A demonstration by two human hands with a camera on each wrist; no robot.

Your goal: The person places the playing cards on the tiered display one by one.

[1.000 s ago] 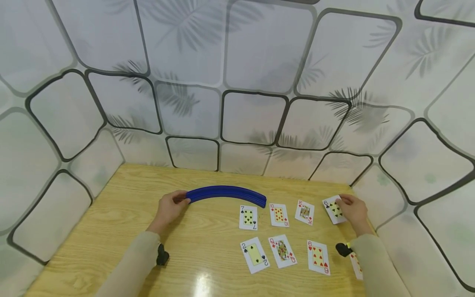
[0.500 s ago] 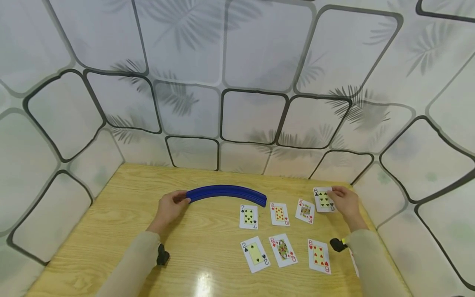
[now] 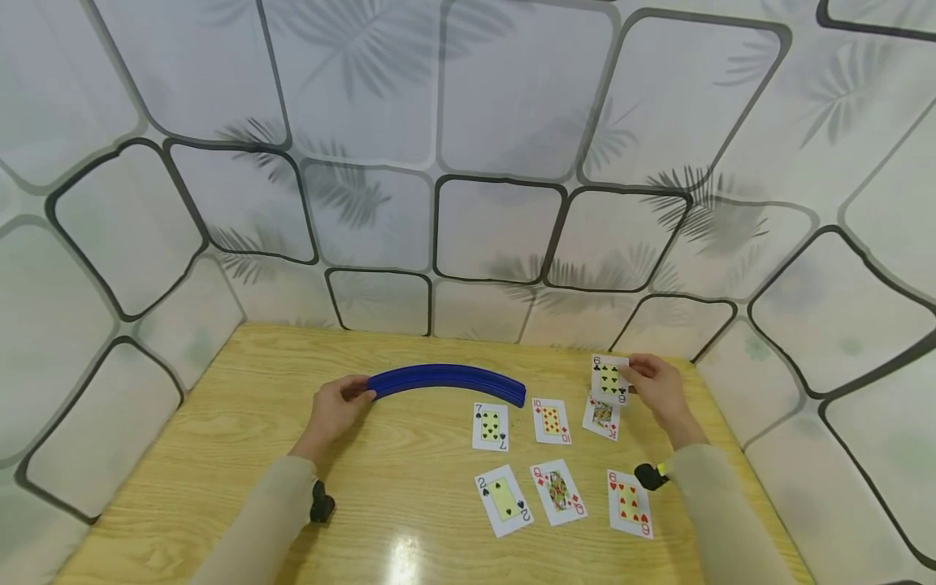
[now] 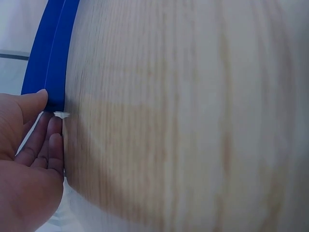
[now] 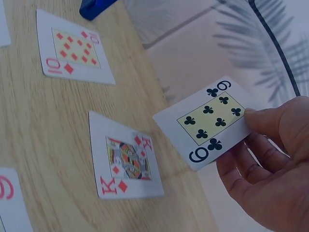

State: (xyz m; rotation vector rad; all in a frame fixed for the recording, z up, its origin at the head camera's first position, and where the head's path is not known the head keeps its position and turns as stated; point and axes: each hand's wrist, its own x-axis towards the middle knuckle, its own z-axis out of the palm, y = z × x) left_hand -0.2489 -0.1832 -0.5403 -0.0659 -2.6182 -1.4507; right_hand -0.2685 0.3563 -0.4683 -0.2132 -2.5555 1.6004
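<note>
My left hand point(image 3: 338, 413) pinches the left end of a curved blue card holder point(image 3: 446, 376) at the back of the table; in the left wrist view the thumb lies over the end of the blue holder point(image 4: 50, 58). My right hand point(image 3: 660, 396) grips a six of clubs point(image 3: 609, 378) by its right edge, face showing, thumb in front and fingers behind. In the head view this card overlaps the top of the king of diamonds point(image 3: 603, 415). The right wrist view shows the six of clubs point(image 5: 207, 123) raised above the table, apart from the king point(image 5: 128, 159).
Face up on the wooden table point(image 3: 409, 479) lie a seven of spades point(image 3: 490, 426), ten of diamonds point(image 3: 551, 421), two of spades point(image 3: 504, 500), queen of diamonds point(image 3: 558, 491) and six of hearts point(image 3: 630, 504). A patterned wall point(image 3: 483, 313) borders the back and sides.
My right hand has picked the six of clubs up from the right and carried it left and back, over the king. The left hand and blue holder have stayed in place.
</note>
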